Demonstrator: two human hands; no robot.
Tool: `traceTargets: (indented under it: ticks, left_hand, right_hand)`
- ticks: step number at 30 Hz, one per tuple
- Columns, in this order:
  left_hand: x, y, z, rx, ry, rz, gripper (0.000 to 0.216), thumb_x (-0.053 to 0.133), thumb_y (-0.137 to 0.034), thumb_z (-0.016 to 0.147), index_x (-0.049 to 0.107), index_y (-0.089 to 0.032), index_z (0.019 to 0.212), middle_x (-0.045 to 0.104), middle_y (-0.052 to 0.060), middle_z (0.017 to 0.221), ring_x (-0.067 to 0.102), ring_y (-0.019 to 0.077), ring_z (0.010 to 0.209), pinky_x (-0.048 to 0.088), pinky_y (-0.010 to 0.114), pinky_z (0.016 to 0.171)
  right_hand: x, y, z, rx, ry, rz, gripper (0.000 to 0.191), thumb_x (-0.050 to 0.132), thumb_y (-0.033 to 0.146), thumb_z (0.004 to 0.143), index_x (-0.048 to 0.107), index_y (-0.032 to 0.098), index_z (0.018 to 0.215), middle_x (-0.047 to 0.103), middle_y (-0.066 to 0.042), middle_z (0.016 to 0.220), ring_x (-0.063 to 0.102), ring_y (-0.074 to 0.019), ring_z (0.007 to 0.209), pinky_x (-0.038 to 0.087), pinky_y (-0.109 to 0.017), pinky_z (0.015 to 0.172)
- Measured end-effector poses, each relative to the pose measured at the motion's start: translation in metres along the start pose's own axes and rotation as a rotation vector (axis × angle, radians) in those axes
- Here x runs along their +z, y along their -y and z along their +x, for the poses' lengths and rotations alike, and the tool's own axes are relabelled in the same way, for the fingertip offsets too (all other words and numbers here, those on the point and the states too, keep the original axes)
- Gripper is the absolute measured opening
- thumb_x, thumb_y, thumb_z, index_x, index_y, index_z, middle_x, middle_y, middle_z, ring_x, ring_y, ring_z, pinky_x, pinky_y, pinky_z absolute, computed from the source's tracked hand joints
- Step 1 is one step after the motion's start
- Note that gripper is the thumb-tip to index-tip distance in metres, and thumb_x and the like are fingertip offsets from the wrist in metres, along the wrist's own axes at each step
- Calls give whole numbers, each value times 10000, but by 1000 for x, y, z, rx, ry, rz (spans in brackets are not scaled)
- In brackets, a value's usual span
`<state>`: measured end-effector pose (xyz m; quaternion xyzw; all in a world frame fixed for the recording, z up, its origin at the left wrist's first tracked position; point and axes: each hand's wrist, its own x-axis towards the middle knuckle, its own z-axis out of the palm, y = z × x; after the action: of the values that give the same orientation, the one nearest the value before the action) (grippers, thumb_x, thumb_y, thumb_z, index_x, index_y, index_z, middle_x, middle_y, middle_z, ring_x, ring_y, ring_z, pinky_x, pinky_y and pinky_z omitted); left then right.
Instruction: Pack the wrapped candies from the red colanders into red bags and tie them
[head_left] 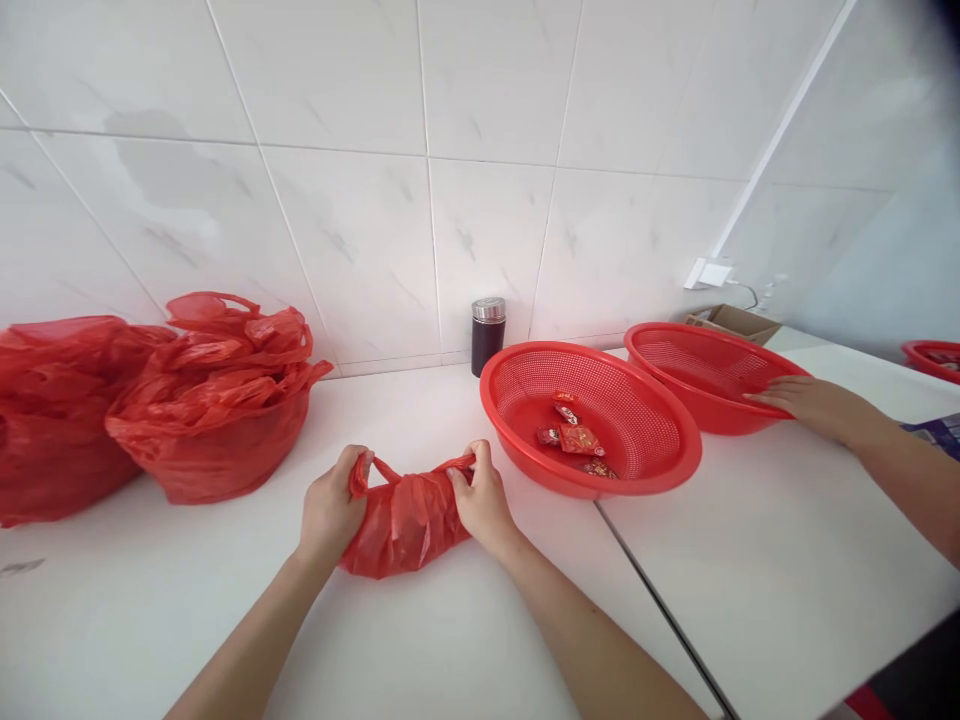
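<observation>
A small red plastic bag [405,525] lies on the white table in front of me. My left hand [330,505] is closed on the bag's left handle. My right hand [484,500] is closed on its right handle, and the two handles are drawn apart. Just right of my right hand stands a red perforated basket [652,470] with a few wrapped sweets [574,435] in it.
Two full red plastic bags [214,400] sit at the far left by the tiled wall. A dark jar with a metal lid [487,335] stands at the wall. Another person's hand [806,400] rests on a second red basket [697,375] at the right. A seam [652,590] splits the two tables.
</observation>
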<state>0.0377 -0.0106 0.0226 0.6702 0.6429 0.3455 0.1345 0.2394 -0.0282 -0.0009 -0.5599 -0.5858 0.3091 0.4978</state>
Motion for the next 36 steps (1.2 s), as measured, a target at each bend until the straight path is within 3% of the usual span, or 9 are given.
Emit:
traceTargets:
  ticks: [6,16,26,36]
  left_hand:
    - [9,12,10,-63,111,94,168,417,-223,820,568,-292,849,625,-32,680,510,166,583,352,237,547]
    - [12,21,9,-88,182,128,196,407,-328,849,599,-301,879,705,-21,813,596,195,683,396,256,602]
    - [11,18,6,-82,167,168,165,418,-357,848,562,-280,822,681,-6,723,574,204,606,382,258,549]
    - [14,25,6,-96,160,119,177,423,-398,863,560,-288,844,682,-6,725,590,218,645,400,273,592]
  right_hand:
    - [-1,-18,8,11,39,-213,176,481,180,815,373,267,923,512,54,673,514,-174,612,324,-262,590]
    - [4,-19,0,-76,97,-370,171,466,156,828,395,253,951,593,13,788,561,-181,696,344,-266,624]
    - [2,-22,-1,-107,102,-369,160,465,158,838,386,252,941,597,32,763,579,-162,674,371,-243,602]
    - [2,-23,0,-117,78,-319,169,485,161,816,408,254,936,595,30,745,587,-180,667,394,-272,609]
